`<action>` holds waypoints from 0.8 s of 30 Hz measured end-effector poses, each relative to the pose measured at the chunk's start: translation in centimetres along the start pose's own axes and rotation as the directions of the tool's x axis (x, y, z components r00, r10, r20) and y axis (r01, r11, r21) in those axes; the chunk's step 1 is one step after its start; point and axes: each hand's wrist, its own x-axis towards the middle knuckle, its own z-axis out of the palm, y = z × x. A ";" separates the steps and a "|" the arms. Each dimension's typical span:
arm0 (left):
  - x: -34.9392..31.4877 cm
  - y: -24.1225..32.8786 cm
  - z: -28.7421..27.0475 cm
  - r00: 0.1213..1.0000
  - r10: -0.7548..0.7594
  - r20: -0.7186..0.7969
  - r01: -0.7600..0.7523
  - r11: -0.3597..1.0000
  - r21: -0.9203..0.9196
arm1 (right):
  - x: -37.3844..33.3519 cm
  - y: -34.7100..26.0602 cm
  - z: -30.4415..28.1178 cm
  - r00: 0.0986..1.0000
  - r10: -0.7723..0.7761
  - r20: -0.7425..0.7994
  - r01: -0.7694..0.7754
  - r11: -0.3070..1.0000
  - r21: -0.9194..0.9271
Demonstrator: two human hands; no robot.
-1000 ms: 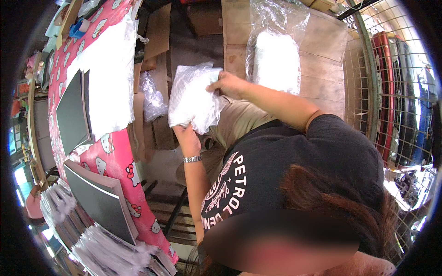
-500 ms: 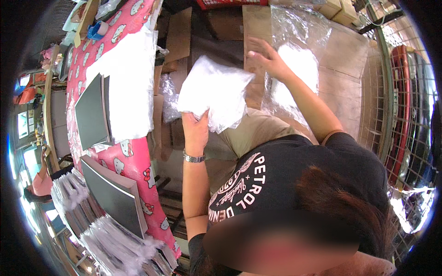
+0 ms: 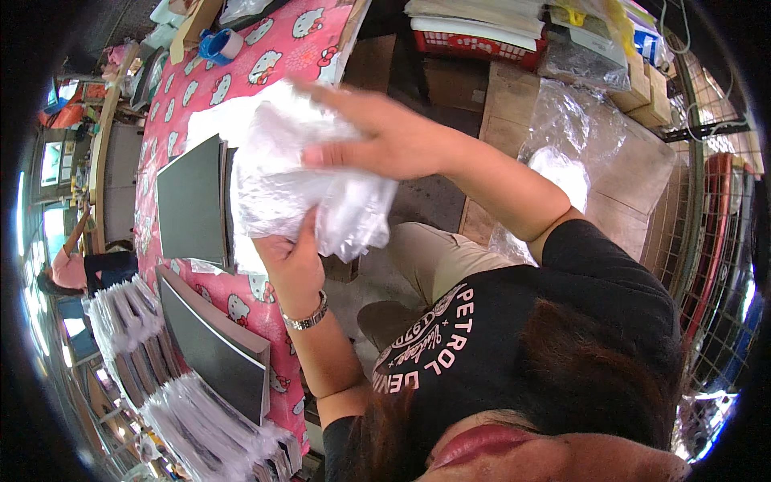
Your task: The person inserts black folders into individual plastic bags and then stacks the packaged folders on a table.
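My left hand (image 3: 289,269) grips the near edge of a thin, crinkled translucent plastic bag (image 3: 273,161), its thumb on top. The bag hangs over the table's right side, partly in front of a white sheet (image 3: 217,120); whether they touch I cannot tell. Over the bag's upper part reaches my right hand (image 3: 377,136), blurred, fingers stretched out and thumb apart. Left of the bag lies a flat dark grey panel (image 3: 191,205). A stack of similar dark panels (image 3: 217,341) sits nearer, beside piles of plastic-wrapped pieces (image 3: 209,426).
A pink patterned cloth (image 3: 241,72) covers the table, with a blue tape roll (image 3: 218,46) at the back. To my right, clear plastic (image 3: 574,120) lies on cardboard (image 3: 634,185). A red crate (image 3: 482,50) stands behind, and wire mesh (image 3: 683,241) runs along the right.
My left hand has carried the plastic bag leftward to the table. My right hand has swung left from above the cardboard to over the bag. My body has turned toward the table.
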 end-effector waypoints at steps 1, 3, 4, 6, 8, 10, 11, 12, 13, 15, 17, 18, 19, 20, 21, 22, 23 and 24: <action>0.3 0.4 0.2 0.999 0.013 0.046 -0.010 0.998 -0.058 | 0.5 0.7 0.8 0.988 0.016 0.155 -0.020 0.999 0.024; 1.3 0.2 -0.6 0.988 0.044 0.146 -0.038 0.998 -0.043 | 1.0 1.6 1.2 0.942 0.008 0.336 -0.173 0.868 0.465; 1.8 0.0 -1.3 0.992 0.015 0.129 -0.010 0.999 -0.041 | 1.3 2.1 1.3 0.906 -0.034 0.421 -0.269 0.724 0.636; 2.6 -0.3 -2.6 0.995 -0.044 0.095 0.048 0.998 -0.040 | 2.2 3.2 1.8 0.882 0.005 0.471 -0.355 0.664 0.658; 1.9 -0.6 -4.4 0.995 0.070 0.077 -0.073 0.997 0.034 | 3.8 5.0 2.1 0.851 0.108 0.514 -0.426 0.713 0.557; 0.3 -1.6 -7.9 0.988 0.157 0.003 -0.155 0.972 0.175 | 7.1 5.2 1.5 0.874 0.280 0.396 -0.377 0.906 0.192; -0.7 -2.2 -9.6 0.982 0.186 -0.046 -0.141 0.865 0.482 | 9.5 4.9 0.7 0.918 0.284 0.277 -0.300 0.954 0.019; -1.2 -3.5 -11.0 0.973 0.224 -0.060 -0.112 0.681 0.723 | 12.7 7.7 -0.2 0.987 0.120 0.110 -0.107 0.988 -0.113; -2.1 -4.3 -12.4 0.962 0.264 -0.074 -0.047 0.426 0.903 | 16.1 7.1 -1.2 0.982 0.184 -0.046 -0.187 0.904 -0.386; -3.6 -5.6 -14.0 0.965 0.259 -0.042 -0.009 0.191 0.982 | 25.2 8.2 -5.7 0.961 -0.079 -0.264 -0.126 0.727 -0.675; -4.1 -6.3 -14.7 0.965 0.240 -0.104 0.079 0.112 0.991 | 31.7 8.7 -6.0 0.809 -0.467 -0.357 -0.011 0.595 -0.804; -4.2 -6.5 -14.5 0.958 0.237 -0.163 0.126 0.166 0.978 | 33.1 6.9 -5.9 0.780 -0.495 -0.384 0.065 0.674 -0.736; -3.8 -6.7 -14.2 0.950 0.236 -0.206 0.151 0.231 0.961 | 36.5 8.2 -6.6 0.606 -0.716 -0.347 0.208 0.564 -0.799; -3.6 -6.9 -14.0 0.958 0.210 -0.196 0.151 0.213 0.965 | 39.7 9.5 -6.5 0.552 -0.789 -0.271 0.248 0.465 -0.850; -3.5 -6.9 -14.1 0.965 0.185 -0.188 0.152 0.189 0.970 | 42.7 10.6 -6.2 0.489 -0.851 -0.193 0.282 0.364 -0.888; -3.6 -6.8 -14.2 0.969 0.161 -0.185 0.160 0.154 0.975 | 44.5 10.8 -5.1 0.416 -0.901 -0.120 0.314 0.266 -0.911; -3.9 -6.7 -14.2 0.972 0.139 -0.189 0.173 0.118 0.978 | 45.9 11.5 -3.7 0.527 -0.832 -0.174 0.432 0.438 -0.788; -3.9 -6.5 -14.3 0.972 0.108 -0.210 0.199 0.105 0.974 | 47.4 12.0 -2.1 0.640 -0.714 -0.285 0.366 0.609 -0.703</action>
